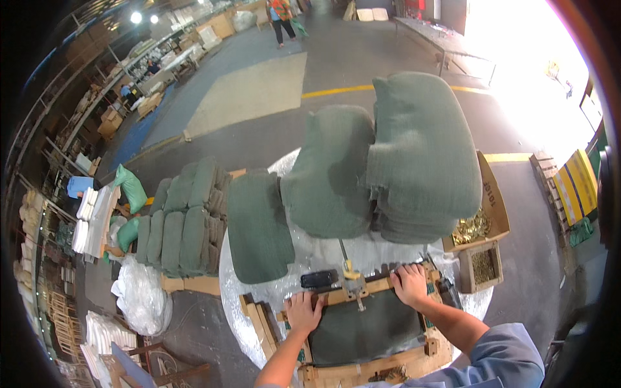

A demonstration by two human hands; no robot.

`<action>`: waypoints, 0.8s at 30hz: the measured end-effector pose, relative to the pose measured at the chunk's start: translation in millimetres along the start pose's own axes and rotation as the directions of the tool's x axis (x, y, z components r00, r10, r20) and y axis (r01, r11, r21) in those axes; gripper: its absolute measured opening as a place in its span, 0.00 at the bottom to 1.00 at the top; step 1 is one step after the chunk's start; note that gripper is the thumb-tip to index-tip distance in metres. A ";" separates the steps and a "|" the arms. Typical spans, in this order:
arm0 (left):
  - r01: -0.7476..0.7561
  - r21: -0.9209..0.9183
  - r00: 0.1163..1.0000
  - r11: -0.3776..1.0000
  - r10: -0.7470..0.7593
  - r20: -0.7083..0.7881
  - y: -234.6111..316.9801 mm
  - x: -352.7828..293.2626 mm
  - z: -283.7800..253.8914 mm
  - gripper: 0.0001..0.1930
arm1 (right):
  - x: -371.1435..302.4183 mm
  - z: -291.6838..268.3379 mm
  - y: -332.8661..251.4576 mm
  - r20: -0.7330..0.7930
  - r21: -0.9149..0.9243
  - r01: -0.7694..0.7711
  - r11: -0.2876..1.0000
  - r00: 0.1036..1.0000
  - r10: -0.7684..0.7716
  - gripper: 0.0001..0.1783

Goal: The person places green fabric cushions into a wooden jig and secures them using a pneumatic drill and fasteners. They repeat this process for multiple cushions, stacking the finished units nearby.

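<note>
My left hand (304, 313) rests on the left part of a wooden bar (378, 285), fingers stretched out over it. Farther along the same bar lies my right hand (409, 284), its fingers spread near the right corner. The bar is the far side of a wooden frame around a dark green fabric piece (365, 330). Between my hands a metal clamp with a yellow part (351, 270) sits on the bar. A black flat object (319, 279) lies just beyond my left hand. Neither hand holds anything that I can see.
Tall stacks of green fabric (424, 155) stand beyond the frame on a plastic-wrapped round table (236, 317). At right are a cardboard box (495, 220) with brass-coloured pieces and a small bin (480, 267). More green stacks (187, 220) stand left. A person (281, 19) is far off.
</note>
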State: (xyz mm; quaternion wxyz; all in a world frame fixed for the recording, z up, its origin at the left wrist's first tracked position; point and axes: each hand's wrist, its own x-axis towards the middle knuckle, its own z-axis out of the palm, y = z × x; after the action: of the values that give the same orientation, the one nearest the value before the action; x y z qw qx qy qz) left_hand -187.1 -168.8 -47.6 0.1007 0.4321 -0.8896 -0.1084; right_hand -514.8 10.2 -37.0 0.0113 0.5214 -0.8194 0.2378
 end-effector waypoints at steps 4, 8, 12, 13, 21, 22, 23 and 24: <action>-0.013 0.010 1.000 1.000 0.013 -0.009 -0.6 -3.1 -0.7 0.23 | -3.4 4.6 2.2 -0.024 0.037 -0.003 0.999 1.000 0.003 0.16; 0.008 0.022 1.000 1.000 -0.009 0.007 3.1 -0.9 -6.0 0.24 | -3.5 4.9 2.3 -0.080 0.077 -0.017 0.997 0.997 0.023 0.15; -0.006 -0.115 0.996 0.993 -0.005 -0.093 1.6 -4.8 -5.9 0.22 | -9.1 -7.4 4.5 -0.165 0.062 -0.021 0.998 0.986 0.031 0.13; -0.006 -0.155 0.988 0.988 -0.019 -0.154 0.5 -11.9 -5.7 0.23 | -11.3 -10.9 2.5 -0.229 0.050 -0.008 0.999 0.973 0.020 0.14; 0.031 -0.168 0.997 0.985 -0.042 -0.067 8.4 -90.7 -17.6 0.37 | -85.6 -24.6 6.8 -0.101 -0.054 -0.406 0.912 0.911 0.400 0.35; 0.033 -0.162 0.996 0.986 -0.047 -0.078 9.4 -91.0 -17.0 0.37 | -84.8 -25.0 6.1 -0.104 -0.061 -0.404 0.913 0.912 0.397 0.35; 0.035 -0.156 0.995 0.987 -0.050 -0.090 10.2 -90.9 -17.0 0.37 | -84.3 -25.9 5.0 -0.099 -0.060 -0.412 0.909 0.909 0.405 0.35; 0.039 -0.128 0.995 0.991 -0.050 -0.088 11.6 -92.5 -16.2 0.38 | -84.2 -26.3 3.6 -0.091 -0.063 -0.420 0.905 0.906 0.414 0.35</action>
State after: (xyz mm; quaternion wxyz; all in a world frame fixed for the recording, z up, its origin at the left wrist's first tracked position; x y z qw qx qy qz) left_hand -135.2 -90.5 -36.8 0.1660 0.4491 -0.8655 -0.1470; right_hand -485.5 93.5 -37.5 0.0122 0.3242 -0.9198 0.2209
